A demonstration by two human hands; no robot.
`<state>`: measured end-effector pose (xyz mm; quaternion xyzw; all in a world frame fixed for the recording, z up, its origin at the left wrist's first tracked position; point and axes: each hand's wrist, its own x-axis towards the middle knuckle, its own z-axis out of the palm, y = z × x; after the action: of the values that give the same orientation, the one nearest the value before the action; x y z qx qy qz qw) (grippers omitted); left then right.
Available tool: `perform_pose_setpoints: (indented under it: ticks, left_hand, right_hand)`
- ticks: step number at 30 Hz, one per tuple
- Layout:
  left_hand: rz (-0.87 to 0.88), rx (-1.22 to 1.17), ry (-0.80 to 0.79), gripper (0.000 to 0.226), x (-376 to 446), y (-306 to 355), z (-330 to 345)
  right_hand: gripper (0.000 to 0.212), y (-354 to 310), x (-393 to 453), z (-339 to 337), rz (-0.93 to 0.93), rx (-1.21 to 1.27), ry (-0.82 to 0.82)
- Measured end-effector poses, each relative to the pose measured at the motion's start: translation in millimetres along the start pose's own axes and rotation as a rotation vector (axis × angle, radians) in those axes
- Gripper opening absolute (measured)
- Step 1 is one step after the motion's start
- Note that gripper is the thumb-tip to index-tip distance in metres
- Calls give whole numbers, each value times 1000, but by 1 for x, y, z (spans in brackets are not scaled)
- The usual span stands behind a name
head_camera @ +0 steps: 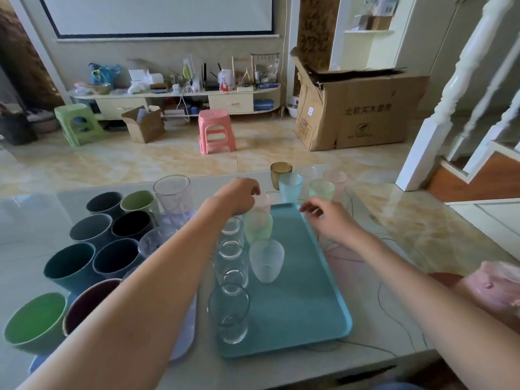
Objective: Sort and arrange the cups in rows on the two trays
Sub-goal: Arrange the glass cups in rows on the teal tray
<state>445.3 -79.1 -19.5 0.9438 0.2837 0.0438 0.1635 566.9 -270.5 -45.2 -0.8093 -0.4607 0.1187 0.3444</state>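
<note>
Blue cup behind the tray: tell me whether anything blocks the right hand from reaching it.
Nothing visible does. The right hand hovers over the teal tray's far right corner, and the blue cup stands just beyond that edge with open table between them. The green cup stands beside it, not in front.

I see a matt teal plastic tray (295, 319) on a glossy, glass-smooth tabletop (394, 220). The clear tumblers (229, 313) look like shiny glass; the pastel cups (266, 260) have a frosted, translucent finish. The dark cups (70, 266) on my left look matt outside. The big box (357, 114) is rough brown cardboard.
</note>
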Motion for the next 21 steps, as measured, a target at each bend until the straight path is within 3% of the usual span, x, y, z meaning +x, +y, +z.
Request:
perform_pose_setpoints:
  ticks: [6, 9, 14, 16, 21]
  left_hand:
    - [11, 36, -23, 35, 101, 21, 15]
    - [34, 90, -43, 43, 150, 30, 33]
    - [89, 257, -80, 55, 201, 30, 60]
    - [106, 304, -106, 65, 213, 30, 69]
    - [67, 269, -136, 70, 229, 29, 89]
  right_hand:
    - [38, 56, 93, -16, 140, -328, 30]
    - [49, 85, 133, -20, 222, -376, 32]
    - [75, 122, 192, -21, 359, -576, -206]
    - [72, 130, 203, -18, 361, -622, -231]
    - [68, 141, 208, -10, 252, -649, -96]
